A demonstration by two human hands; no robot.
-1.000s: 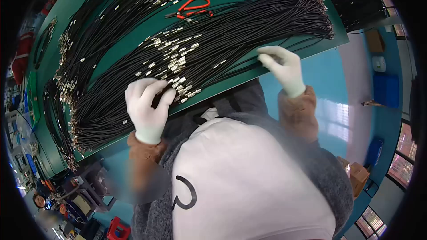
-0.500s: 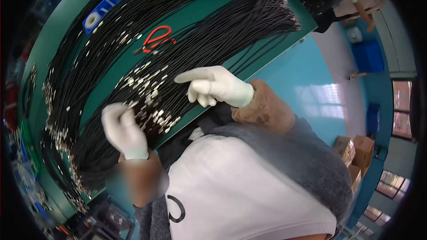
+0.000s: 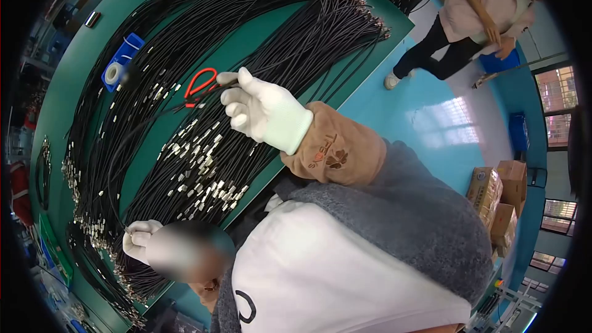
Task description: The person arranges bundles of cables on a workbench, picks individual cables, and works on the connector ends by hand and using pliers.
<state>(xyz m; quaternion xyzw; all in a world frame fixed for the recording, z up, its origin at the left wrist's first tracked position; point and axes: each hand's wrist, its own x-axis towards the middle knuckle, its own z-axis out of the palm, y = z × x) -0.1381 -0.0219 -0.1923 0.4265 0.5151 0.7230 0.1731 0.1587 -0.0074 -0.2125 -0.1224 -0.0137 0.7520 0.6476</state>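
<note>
My right hand (image 3: pixel 262 106), in a white glove, pinches a thin black cable (image 3: pixel 161 113) between thumb and forefinger, its other fingers loosely curled. From there the cable seems to bow left and down to my left hand (image 3: pixel 140 240). That gloved hand has its fingertips closed on the cable's lower end; a blurred patch covers part of the hand and wrist. Beneath my right hand lies a thick bundle of black cables (image 3: pixel 290 43) with whitish metal ends (image 3: pixel 200 160). Red-handled pliers (image 3: pixel 200 81) lie just beyond my right fingertips, partly behind the cable.
The green table (image 3: pixel 246 15) carries more curved cable bundles (image 3: pixel 98 129) on the left. A blue tape dispenser (image 3: pixel 128 55) with a white roll rests among them. Past the table's right edge a person (image 3: pixel 472 21) stands on the blue floor; cardboard boxes (image 3: pixel 484 188) are stacked at right.
My left hand has moved down and toward me, and my right hand up and left. A cable now spans them. The view has shifted, and more of the other person shows.
</note>
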